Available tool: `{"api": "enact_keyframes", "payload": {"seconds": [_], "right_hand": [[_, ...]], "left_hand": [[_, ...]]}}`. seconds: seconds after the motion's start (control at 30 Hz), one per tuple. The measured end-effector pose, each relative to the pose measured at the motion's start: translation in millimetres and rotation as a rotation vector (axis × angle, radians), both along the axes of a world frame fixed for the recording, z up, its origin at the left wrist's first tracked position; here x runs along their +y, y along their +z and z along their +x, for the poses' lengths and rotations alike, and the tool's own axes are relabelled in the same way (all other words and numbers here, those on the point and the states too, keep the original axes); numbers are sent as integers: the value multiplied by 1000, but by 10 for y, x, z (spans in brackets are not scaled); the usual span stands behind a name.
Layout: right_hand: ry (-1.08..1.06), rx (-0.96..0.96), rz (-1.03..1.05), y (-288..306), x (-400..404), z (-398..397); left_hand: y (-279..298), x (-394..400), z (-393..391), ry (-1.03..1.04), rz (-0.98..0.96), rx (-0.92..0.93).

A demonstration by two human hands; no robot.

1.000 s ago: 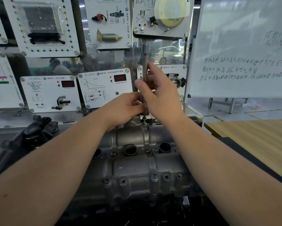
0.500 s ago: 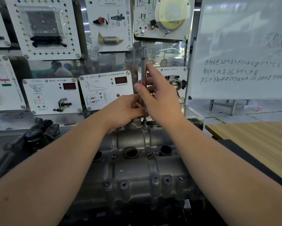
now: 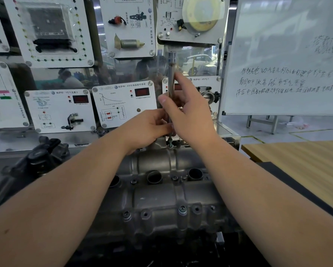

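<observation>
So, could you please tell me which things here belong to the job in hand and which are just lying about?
In the job: extension bar, upright, held by left hand and right hand; bolt under its tip; engine cover.
Lying about: whiteboard; wooden table; sensor panels; black part at left.
</observation>
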State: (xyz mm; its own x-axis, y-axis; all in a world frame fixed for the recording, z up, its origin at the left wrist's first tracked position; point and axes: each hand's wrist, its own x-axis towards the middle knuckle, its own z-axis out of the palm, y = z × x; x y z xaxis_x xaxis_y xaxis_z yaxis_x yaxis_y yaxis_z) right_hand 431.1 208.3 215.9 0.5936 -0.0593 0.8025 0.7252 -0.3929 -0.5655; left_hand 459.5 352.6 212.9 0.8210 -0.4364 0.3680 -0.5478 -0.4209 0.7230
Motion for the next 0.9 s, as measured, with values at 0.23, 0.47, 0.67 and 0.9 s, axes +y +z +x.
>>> {"api": "enact_keyframes", "payload": {"seconds": [0.23,0.47,0.67,0.9], "right_hand": [[-27,58,-41,28,-5,4],[-34,10,-35,10,9,-4],[-101,-12,-89,37,-29,9],[7,40,-26,21,-11,-11]], "left_hand": [[-5,4,-8,-11,-11,45],[6,2,-36,4,-7,17],[10,-13,-34,18,-7,53],[10,-12,-31,5,22,8]]}}
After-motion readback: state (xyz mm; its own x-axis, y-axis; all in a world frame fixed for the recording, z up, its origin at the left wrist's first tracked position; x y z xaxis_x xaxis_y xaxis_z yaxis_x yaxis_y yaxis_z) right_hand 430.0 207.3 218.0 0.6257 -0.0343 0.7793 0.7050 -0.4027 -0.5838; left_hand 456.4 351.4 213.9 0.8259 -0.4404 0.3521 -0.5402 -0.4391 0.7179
